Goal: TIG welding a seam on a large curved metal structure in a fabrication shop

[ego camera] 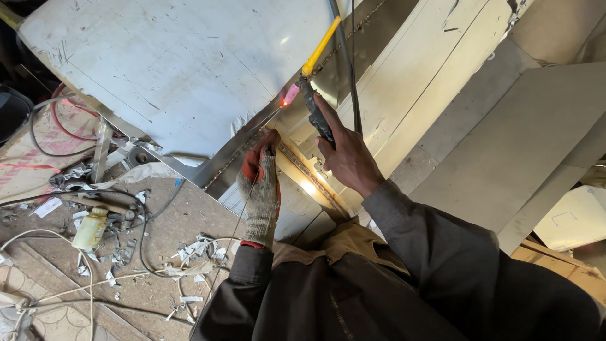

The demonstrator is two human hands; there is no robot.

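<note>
Your right hand (344,155) is clamped on the torch (314,107), tip glowing at the seam (252,142) — gloved left hand (262,186) pinches the filler rod (243,208) so it feeds in low.

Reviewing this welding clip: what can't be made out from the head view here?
- Weld seam under the torch: the glowing pink tip washes out the exact contact point.
- Right hand: its palm side and grip on the torch are turned away.
- Filler rod by the gloved left hand: too thin to trace fully.
- Metal sheet: cut off by the top edge.

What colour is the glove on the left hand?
The knitted work glove is grey with red fingertips, seen in the head view.
</note>
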